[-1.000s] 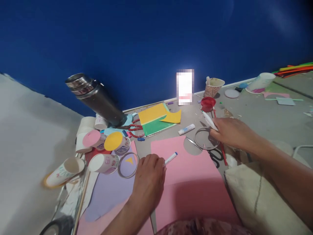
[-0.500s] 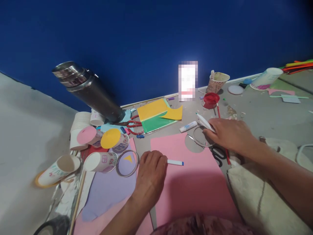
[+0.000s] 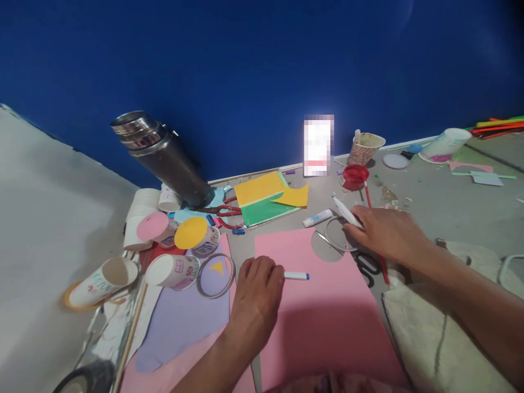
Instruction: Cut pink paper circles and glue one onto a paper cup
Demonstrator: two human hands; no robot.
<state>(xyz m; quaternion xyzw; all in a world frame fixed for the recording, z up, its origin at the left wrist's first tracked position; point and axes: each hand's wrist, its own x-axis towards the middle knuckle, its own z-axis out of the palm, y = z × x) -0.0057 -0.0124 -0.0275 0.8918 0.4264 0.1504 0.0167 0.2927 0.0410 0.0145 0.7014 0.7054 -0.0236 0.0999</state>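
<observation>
Holding a white marker with a blue cap (image 3: 295, 275), the left hand (image 3: 257, 297) rests on the pink paper sheet (image 3: 323, 311); its fingers are curled shut around the barrel, and the capped end points toward 3 o'clock across the sheet. The right hand (image 3: 385, 232) pinches a second white pen (image 3: 347, 212), tip toward 11 o'clock, while its fingers press on a clear ring (image 3: 336, 236) lying at the sheet's far right corner, beside a round hole already cut out of the sheet. The step in hand appears to be setting the ring as a template for tracing. The next move would call for the ring to lie flat on uncut pink paper and be held steady while a pen tip runs round its rim.

At 10 o'clock from the left hand lie a second ring (image 3: 215, 275) on lilac paper (image 3: 184, 322), several paper cups (image 3: 174, 270) and a steel flask (image 3: 164, 158). Black-handled scissors (image 3: 364, 265) are largely covered by the right wrist. The left hand's fingertips are out of sight beneath the knuckles. An upright card against the blue wall is blurred beyond reading. The cup prints are too small to make out, and the lower left corner is smeared.
</observation>
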